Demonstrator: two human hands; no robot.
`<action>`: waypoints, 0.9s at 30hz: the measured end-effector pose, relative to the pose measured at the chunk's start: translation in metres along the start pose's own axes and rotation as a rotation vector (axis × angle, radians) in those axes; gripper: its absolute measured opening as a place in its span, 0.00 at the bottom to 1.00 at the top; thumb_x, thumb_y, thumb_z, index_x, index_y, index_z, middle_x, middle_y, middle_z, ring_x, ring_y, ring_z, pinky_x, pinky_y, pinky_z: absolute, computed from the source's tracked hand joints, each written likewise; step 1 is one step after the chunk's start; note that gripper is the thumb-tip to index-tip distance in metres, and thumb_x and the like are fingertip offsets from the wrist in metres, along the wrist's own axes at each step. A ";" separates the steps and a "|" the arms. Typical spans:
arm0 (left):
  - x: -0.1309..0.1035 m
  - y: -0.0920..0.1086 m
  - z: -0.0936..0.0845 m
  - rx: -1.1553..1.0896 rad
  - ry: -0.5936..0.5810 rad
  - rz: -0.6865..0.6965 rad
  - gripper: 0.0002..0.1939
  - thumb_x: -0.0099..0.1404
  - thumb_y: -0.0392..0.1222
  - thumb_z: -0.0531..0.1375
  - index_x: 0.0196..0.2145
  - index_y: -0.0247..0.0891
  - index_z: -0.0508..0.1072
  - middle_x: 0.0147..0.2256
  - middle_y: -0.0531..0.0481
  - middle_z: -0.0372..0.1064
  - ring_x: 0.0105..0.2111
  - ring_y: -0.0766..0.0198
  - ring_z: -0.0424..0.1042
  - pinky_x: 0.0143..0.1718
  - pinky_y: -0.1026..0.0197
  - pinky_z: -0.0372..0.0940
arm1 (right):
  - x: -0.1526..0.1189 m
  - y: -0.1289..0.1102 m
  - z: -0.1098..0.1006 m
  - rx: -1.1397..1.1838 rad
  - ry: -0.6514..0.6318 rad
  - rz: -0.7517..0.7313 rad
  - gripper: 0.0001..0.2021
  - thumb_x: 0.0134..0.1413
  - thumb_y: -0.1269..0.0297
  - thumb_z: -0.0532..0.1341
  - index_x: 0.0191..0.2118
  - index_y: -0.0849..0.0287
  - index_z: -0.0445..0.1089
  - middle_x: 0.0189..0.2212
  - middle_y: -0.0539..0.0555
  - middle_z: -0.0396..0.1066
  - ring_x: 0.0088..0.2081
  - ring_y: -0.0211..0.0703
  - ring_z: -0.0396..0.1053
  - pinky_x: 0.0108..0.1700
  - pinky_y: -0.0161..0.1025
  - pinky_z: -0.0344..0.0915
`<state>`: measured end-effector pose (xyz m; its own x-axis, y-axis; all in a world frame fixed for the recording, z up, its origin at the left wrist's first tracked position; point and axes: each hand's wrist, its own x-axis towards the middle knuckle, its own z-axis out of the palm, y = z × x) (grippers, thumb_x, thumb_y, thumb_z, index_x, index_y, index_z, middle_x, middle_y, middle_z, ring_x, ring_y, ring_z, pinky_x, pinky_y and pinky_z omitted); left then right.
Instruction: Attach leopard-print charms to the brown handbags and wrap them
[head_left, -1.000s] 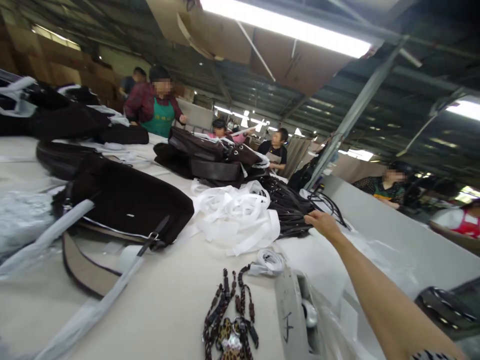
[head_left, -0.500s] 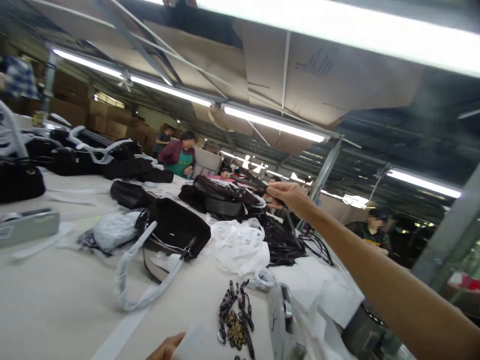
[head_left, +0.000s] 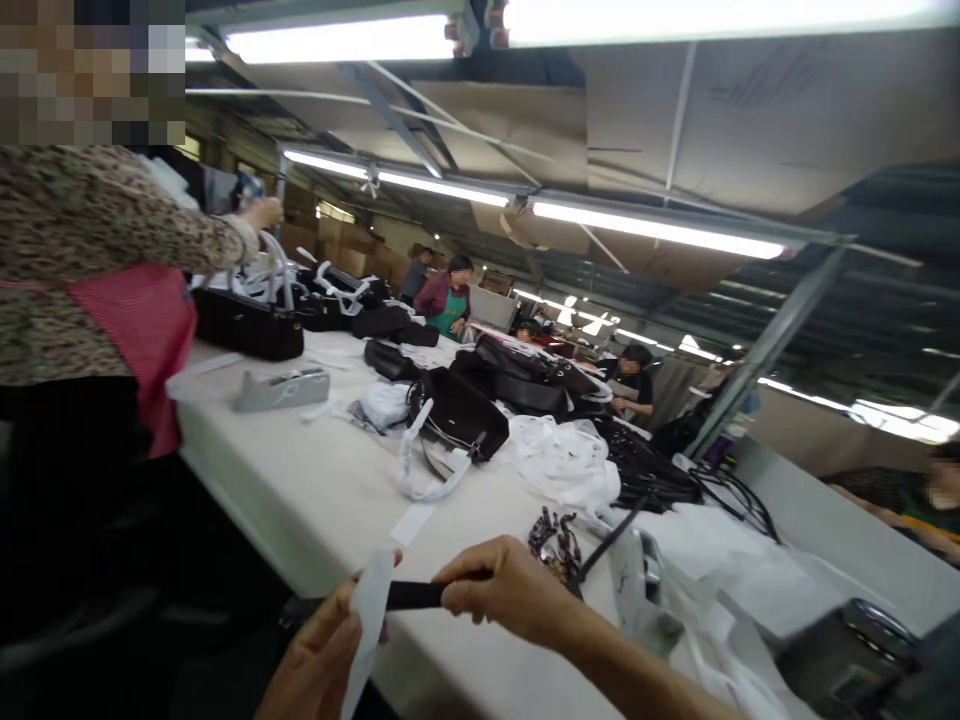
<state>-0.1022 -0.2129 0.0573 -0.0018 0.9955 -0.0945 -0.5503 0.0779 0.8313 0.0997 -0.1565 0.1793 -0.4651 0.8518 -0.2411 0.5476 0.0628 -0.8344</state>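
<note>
My left hand (head_left: 319,645) pinches a thin white strip (head_left: 369,610) at the table's near edge. A flat black strap (head_left: 415,596) runs from behind that strip to my right hand (head_left: 506,590), whose thumb and fingers are closed on it. A dark length that looks like the same strap slants up past the right wrist. Beyond my hands lies an open black handbag (head_left: 465,415), its handle (head_left: 407,470) wrapped in white. Dark chains (head_left: 553,540) rest on the tabletop just past my right hand.
Tape dispensers (head_left: 285,388) stand at left and right (head_left: 637,580). White strips (head_left: 562,460), black straps (head_left: 637,470) and more black bags (head_left: 517,375) are piled on the white table (head_left: 337,490). At left a person in a pink apron (head_left: 139,320) holds a bag's handle.
My right hand has come down from far over the table to beside my left hand, bringing the black strap to the white strip. The view has swung left, showing a person there.
</note>
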 end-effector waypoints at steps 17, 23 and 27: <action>-0.020 0.022 -0.064 0.000 -0.061 0.112 0.15 0.56 0.48 0.69 0.29 0.34 0.72 0.40 0.47 0.70 0.36 0.64 0.68 0.38 0.65 0.64 | 0.042 -0.010 0.038 0.197 -0.424 0.105 0.24 0.51 0.45 0.65 0.38 0.65 0.77 0.24 0.52 0.71 0.19 0.28 0.57 0.19 0.28 0.50; -0.012 -0.004 -0.099 0.104 0.052 0.075 0.17 0.57 0.51 0.68 0.33 0.33 0.75 0.26 0.55 0.65 0.24 0.72 0.60 0.26 0.70 0.54 | 0.035 -0.035 0.003 0.112 -0.345 0.108 0.23 0.50 0.46 0.66 0.38 0.64 0.76 0.25 0.53 0.71 0.20 0.29 0.57 0.19 0.28 0.49; -0.006 -0.017 -0.116 0.129 0.008 0.031 0.21 0.56 0.55 0.68 0.35 0.32 0.77 0.27 0.52 0.68 0.27 0.68 0.63 0.30 0.66 0.57 | 0.026 -0.043 -0.012 0.049 -0.351 0.105 0.21 0.51 0.47 0.65 0.36 0.64 0.76 0.24 0.53 0.70 0.19 0.29 0.55 0.20 0.29 0.49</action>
<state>-0.1897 -0.2261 -0.0195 -0.0242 0.9971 -0.0718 -0.4377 0.0540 0.8975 0.0722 -0.1306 0.2147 -0.6228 0.6216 -0.4751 0.5749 -0.0482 -0.8168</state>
